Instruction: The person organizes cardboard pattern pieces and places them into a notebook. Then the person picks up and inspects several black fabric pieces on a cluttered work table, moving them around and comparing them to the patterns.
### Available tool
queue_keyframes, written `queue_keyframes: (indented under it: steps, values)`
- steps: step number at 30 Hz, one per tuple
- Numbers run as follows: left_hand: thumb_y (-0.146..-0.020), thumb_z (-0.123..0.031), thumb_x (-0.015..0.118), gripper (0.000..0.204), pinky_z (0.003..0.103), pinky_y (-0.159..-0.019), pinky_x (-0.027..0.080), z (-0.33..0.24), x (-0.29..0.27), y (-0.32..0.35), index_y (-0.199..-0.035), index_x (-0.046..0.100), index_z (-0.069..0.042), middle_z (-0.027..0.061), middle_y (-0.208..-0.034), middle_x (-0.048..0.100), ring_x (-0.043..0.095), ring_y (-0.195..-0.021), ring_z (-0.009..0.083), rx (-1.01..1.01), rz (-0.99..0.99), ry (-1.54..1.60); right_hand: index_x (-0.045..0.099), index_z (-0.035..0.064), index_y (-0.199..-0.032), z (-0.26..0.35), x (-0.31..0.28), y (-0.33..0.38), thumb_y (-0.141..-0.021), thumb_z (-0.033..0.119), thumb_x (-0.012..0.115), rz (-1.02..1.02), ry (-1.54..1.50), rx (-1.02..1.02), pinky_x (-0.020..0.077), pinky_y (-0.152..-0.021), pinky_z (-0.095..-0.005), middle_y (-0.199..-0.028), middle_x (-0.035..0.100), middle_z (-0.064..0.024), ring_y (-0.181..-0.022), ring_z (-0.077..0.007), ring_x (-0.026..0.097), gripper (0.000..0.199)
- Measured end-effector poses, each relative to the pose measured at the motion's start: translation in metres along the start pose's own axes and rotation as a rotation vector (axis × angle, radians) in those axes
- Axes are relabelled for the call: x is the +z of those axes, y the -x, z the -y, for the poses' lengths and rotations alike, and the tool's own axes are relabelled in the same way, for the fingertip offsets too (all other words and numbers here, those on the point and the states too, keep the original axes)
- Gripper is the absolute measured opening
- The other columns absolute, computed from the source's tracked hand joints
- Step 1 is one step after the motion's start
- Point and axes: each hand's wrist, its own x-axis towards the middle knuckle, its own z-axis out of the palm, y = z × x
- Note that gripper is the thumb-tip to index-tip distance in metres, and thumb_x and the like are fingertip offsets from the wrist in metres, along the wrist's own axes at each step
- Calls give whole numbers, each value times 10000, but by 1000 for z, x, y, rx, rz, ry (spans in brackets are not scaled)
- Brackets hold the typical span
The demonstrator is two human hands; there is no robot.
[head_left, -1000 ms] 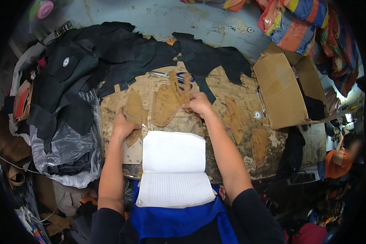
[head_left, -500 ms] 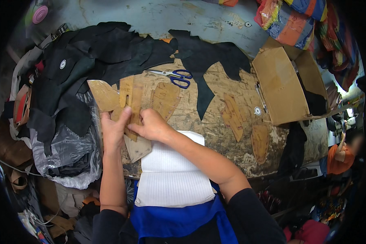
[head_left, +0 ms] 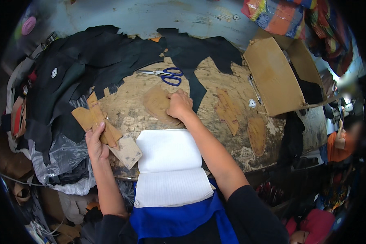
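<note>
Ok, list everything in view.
Table: one, brown, centre
Cut pieces: several, tan and beige, left hand
Flat piece: one, tan, under right hand
Other pieces: at least two, tan, table's right
Scissors: one, blue handles, upper middle
Notebook: one, white, near edge
Sheets: several, black, back and left
Cardboard box: one, brown, right
Plastic bag: one, clear, left
Bundles: several, multicoloured, upper right
Cloth: one, blue, bottom
Clutter: uncountable, mixed, edges
Person: one, orange top, right
Left hand: one, bare, left
Right hand: one, bare, centre
</note>
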Motion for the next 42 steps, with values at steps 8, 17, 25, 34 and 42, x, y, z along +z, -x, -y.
queue_keyframes:
  steps: [8, 17, 25, 34, 42]
  values:
    - [-672, -13, 720, 395, 270, -771, 495, -25, 48, 48, -1032, 574, 61, 100, -952, 645, 627, -826, 163, 81, 331, -343, 577, -14, -1089, -21, -3, 17, -671, 237, 785, -20, -270, 83, 460, -816, -400, -973, 639, -171, -931, -308, 603, 530]
    - [-598, -30, 763, 192, 278, -560, 474, -8, 98, 71, -744, 656, 32, 129, -649, 643, 614, -570, 164, 106, 1015, -1237, 589, -8, -1005, -76, -55, 87, -837, 118, 634, -390, -1439, -239, 485, -707, -257, -906, 649, -62, -819, -102, 588, 214]
    - [-670, -39, 746, 282, 248, -633, 488, 38, 96, 51, -909, 647, 71, 27, -770, 649, 569, -687, 62, -428, 1010, -1125, 583, -1, -989, -89, -45, 193, -776, 50, 682, -111, -977, -662, 474, -669, -259, -866, 628, -72, -797, -131, 603, 240]
    - [-645, -96, 792, 354, 269, -624, 485, 36, 102, 40, -946, 654, 29, 101, -772, 672, 603, -680, 123, -264, 1174, -1324, 598, 8, -892, -95, -60, 218, -775, 34, 655, -206, -942, -836, 493, -671, -336, -808, 634, -96, -766, -237, 629, 133]
    - [-699, -83, 746, 268, 283, -631, 487, 26, 114, 57, -941, 660, -8, 100, -741, 668, 610, -660, 141, -352, 1135, -1345, 641, -14, -971, -181, -50, 179, -637, 220, 807, -754, -465, 350, 477, -768, -334, -939, 639, -170, -897, -279, 608, 441]
